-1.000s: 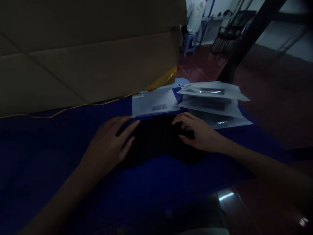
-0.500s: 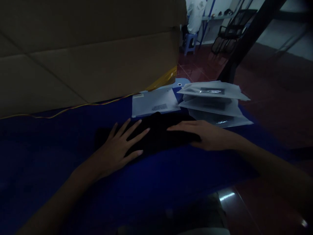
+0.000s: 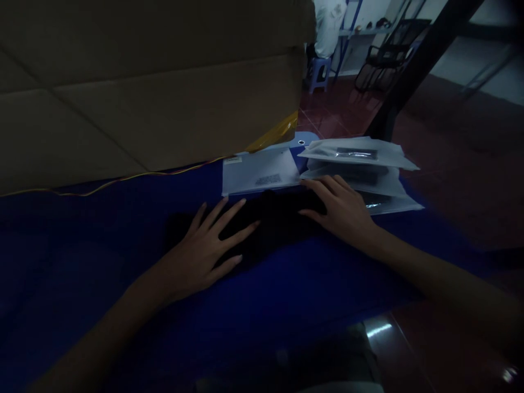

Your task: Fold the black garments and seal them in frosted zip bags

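A dark folded piece of cloth lies on the blue table cover. My left hand lies flat on its left part with the fingers spread. My right hand rests on its right end, fingers stretched out and apart. Neither hand holds anything. The cloth is very dark and its edges are hard to make out.
A stack of clear plastic bags with dark contents lies just beyond my right hand. A flat white bag with a label lies beside it. A large cardboard box stands behind. A person sits far back by a blue stool.
Both hands slid over the dark cloth. The left hand opened flat and moved a little right; the right hand moved from the cloth's middle to its far right end near the bags.
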Tool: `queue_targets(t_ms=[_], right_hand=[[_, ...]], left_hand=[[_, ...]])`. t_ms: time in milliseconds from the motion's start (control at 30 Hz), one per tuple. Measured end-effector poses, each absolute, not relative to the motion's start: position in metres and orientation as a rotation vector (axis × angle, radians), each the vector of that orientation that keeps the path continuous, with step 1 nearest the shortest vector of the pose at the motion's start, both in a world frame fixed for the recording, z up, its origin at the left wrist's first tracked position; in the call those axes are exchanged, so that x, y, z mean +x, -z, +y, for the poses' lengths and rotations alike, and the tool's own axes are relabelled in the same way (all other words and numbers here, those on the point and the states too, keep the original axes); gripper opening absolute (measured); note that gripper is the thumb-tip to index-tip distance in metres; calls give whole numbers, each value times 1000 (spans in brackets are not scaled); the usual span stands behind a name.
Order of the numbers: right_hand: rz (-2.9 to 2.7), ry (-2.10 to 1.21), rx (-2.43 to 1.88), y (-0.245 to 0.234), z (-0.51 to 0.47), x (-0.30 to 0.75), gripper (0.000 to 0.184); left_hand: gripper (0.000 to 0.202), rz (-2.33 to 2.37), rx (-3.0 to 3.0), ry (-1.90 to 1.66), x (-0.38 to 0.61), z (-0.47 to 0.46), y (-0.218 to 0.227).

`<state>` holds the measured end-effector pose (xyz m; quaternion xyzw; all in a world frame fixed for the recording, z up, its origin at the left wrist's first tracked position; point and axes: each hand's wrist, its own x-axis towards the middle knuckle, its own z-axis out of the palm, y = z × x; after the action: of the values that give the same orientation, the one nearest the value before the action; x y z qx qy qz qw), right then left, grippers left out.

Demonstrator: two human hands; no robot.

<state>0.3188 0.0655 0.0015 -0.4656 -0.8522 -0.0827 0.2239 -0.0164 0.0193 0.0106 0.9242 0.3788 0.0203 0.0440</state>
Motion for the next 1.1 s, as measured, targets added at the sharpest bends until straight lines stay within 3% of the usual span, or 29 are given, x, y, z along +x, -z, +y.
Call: queue_targets(t_ms=[100, 167, 500, 700, 900, 1100], right_hand=[[-2356, 311, -1208, 0, 60, 316, 28], [-2343, 310, -1134, 1, 55, 313, 19], [-2709, -46, -801, -4, 32, 292, 67], [-2747, -123, -1011, 4, 40, 296, 58], [-2619, -198, -1115, -6, 47, 304, 46], [-2427, -216, -1264, 1, 63, 314, 56]], left_hand=[[71, 1083, 2846, -131, -8, 14, -15], [71, 1015, 2846, -125, -3, 12, -16], [70, 920, 2812, -53, 1, 11, -7], [72, 1033, 2766, -30, -6, 15, -7], [60, 1248, 2667, 14, -21, 23, -9], [54, 1258, 2559, 9, -29, 28, -15]])
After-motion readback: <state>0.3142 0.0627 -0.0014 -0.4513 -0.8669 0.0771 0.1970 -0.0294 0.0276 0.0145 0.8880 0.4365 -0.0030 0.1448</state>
